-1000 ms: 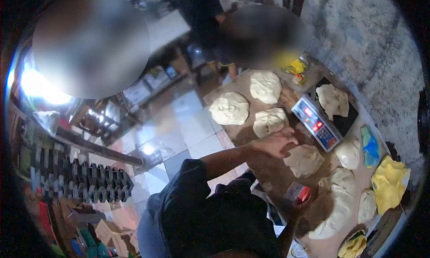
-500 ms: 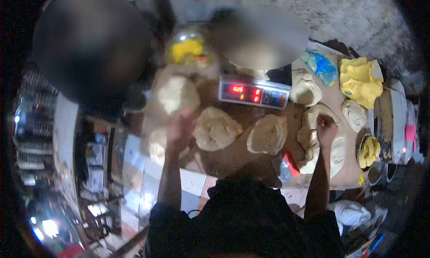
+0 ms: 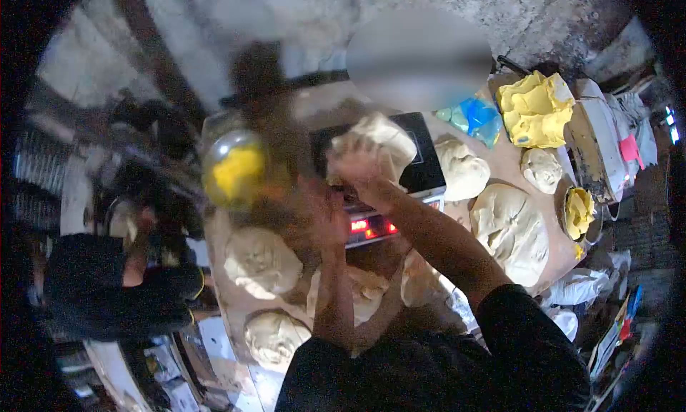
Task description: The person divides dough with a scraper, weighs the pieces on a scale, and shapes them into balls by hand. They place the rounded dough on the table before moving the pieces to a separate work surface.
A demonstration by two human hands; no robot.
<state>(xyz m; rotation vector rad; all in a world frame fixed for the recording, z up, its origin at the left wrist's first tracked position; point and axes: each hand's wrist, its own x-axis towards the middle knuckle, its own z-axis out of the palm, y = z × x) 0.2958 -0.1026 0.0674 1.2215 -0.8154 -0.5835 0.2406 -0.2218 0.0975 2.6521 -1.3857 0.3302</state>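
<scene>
A pale dough lump [image 3: 389, 140] rests on the black plate of the digital scale [image 3: 426, 158], whose red digits show. My right hand [image 3: 364, 165] reaches across and lies on the lump's left side, fingers spread. Just left of the scale's display, my left hand [image 3: 325, 212] is smeared by motion, and its fingers cannot be made out. Other dough lumps lie around: one at the left [image 3: 263, 260], one at the lower left [image 3: 275, 338], one partly behind my left forearm [image 3: 366, 292], and a wide piece at the right [image 3: 511, 233].
A clear rounded container with yellow contents [image 3: 239, 170] stands left of the scale. A yellow slab [image 3: 536, 110], a blue bag [image 3: 477, 119] and a bowl of yellow material [image 3: 577, 213] lie right. A person in black [image 3: 89, 283] is at the far left.
The view has shifted. My right hand has left the dough at the right and reached the scale, where a lump now lies. My left hand has moved beside the scale.
</scene>
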